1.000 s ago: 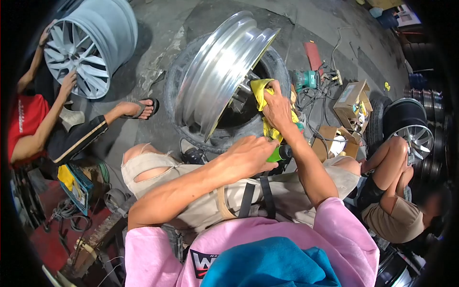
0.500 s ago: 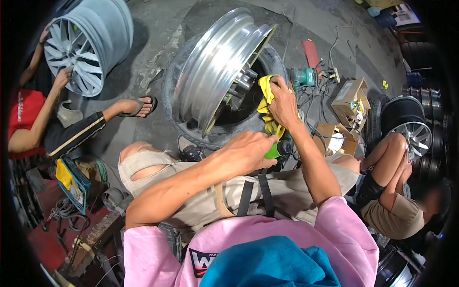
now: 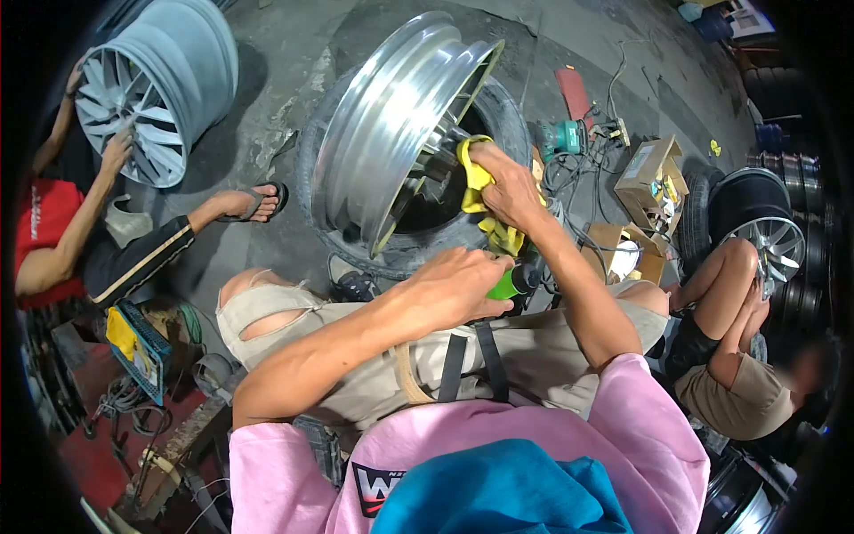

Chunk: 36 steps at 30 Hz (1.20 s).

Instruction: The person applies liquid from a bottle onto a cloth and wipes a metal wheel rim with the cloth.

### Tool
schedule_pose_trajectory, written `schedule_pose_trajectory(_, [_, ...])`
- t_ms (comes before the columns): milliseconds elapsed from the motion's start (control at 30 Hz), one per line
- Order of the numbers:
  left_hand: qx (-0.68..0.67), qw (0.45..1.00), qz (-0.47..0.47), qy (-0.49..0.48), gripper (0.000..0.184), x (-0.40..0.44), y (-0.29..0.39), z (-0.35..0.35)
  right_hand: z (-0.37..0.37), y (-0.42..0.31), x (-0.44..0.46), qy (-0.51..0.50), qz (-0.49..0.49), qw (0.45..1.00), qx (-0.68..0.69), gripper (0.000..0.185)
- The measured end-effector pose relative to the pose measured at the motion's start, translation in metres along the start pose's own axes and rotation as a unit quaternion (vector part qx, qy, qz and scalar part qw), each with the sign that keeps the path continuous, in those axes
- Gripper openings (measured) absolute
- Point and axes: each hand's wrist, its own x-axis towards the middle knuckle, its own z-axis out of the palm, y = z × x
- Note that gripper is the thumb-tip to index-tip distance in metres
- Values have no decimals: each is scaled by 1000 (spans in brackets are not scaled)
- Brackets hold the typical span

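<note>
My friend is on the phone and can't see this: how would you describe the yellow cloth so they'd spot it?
Find the big, shiny metal rim tilted over a tyre, top centre. Just right of its lower part, the pink-sleeved person's right hand grips the cloth. It is crumpled and yellow, unlike the green object in the left hand below.

Premises are a wheel workshop. Observed: a shiny rim (image 3: 382, 133) over a tyre (image 3: 509, 125), a grey rim (image 3: 203, 67), a power tool (image 3: 562, 138).

1 held cloth (image 3: 475, 189), 1 green bottle (image 3: 504, 286), 2 cardboard boxes (image 3: 635, 167).
</note>
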Motion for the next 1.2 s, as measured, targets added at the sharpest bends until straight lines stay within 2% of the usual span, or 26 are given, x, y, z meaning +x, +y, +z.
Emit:
schedule_pose_trajectory(167, [7,1000,3,-13,62,0,-3,2,16,-11,15,43,26,997,57,39])
schedule_pose_trajectory(233, [4,1000,10,-2,62,0,-4,4,10,-5,10,-2,44,996,83,38])
schedule_pose_trajectory(333, [4,1000,21,22,62,-1,-7,5,-15,5,2,-40,18,998,45,33])
schedule_pose_trajectory(367, [4,999,21,27,62,-2,-7,4,-25,6,-4,-64,47,997,12,31])
schedule_pose_trajectory(467, [0,999,23,30,63,-3,-7,1,-14,32,-19,45,77,995,51,38])
schedule_pose_trajectory(533, [10,1000,11,7,64,-4,-2,2,-13,14,-8,70,25,991,109,37])
schedule_pose_trajectory(567, [13,1000,13,3,64,-4,-3,4,-7,12,-3,55,18,989,132,27])
schedule_pose_trajectory(600, [10,1000,20,6,64,-5,-4,6,7,9,5,55,14,992,115,22])
schedule_pose_trajectory(667, [11,1000,28,9,64,-5,-2,5,22,-2,9,9,48,999,-8,27])
schedule_pose_trajectory(700, [13,1000,20,-1,65,-6,2,1,23,-7,8,-11,88,996,-30,33])
schedule_pose_trajectory(833, [-5,1000,21,21,66,-6,-5,5,9,-16,5,-51,106,986,-115,43])
schedule_pose_trajectory(1000, [11,999,24,41,66,-14,-7,1,0,-1,-10,-37,108,986,-125,39])
schedule_pose_trajectory(1067, [4,999,28,43,66,-15,-5,-3,-5,18,-19,-5,107,993,-42,34])
schedule_pose_trajectory(1133, [15,1000,19,5,64,-16,-1,-6,-4,15,-13,-9,128,991,-42,29])
schedule_pose_trajectory(1200, [9,1000,21,-13,64,-14,3,-9,5,9,-3,-14,101,995,0,26])
